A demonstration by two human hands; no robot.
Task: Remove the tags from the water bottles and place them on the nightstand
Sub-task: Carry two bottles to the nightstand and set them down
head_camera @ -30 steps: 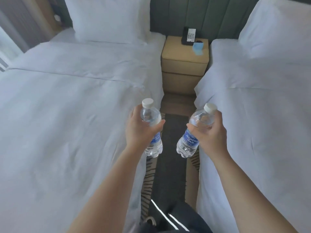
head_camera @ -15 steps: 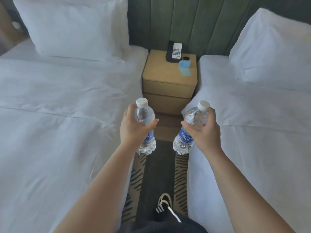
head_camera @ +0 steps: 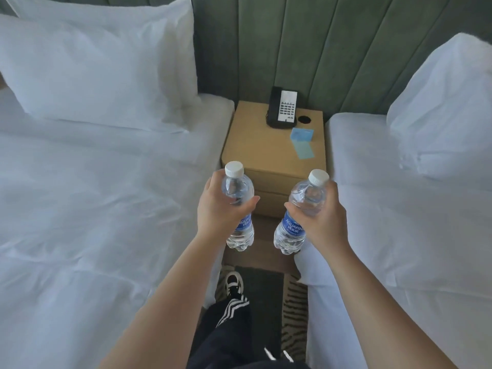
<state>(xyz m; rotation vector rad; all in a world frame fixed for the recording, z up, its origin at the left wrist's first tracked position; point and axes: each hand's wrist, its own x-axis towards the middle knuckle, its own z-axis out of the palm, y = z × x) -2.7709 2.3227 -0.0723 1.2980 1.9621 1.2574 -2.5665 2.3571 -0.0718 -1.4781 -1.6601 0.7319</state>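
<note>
1. The left hand [head_camera: 221, 209] is wrapped round the left water bottle [head_camera: 237, 206], thumb across its front, and holds it upright in the air just short of the nightstand [head_camera: 271, 153].
2. The right hand [head_camera: 319, 217] grips the right water bottle [head_camera: 298, 217] the same way, tilted a little with its cap leaning away from the left one. Both bottles hang in front of the nightstand's drawer face, near each other but apart.
3. No loose tag shows on either bottle; only the blue printed labels are plain to see.
4. At the back of the nightstand stands a telephone [head_camera: 282, 107], with a blue card [head_camera: 302, 142] just in front of it, toward the right edge.
5. This looks like the carrying step, with placing not yet done.
6. The next move calls for lifting both bottles over the nightstand's front edge and setting them on the bare front-left part, clear of the card and telephone.
</note>
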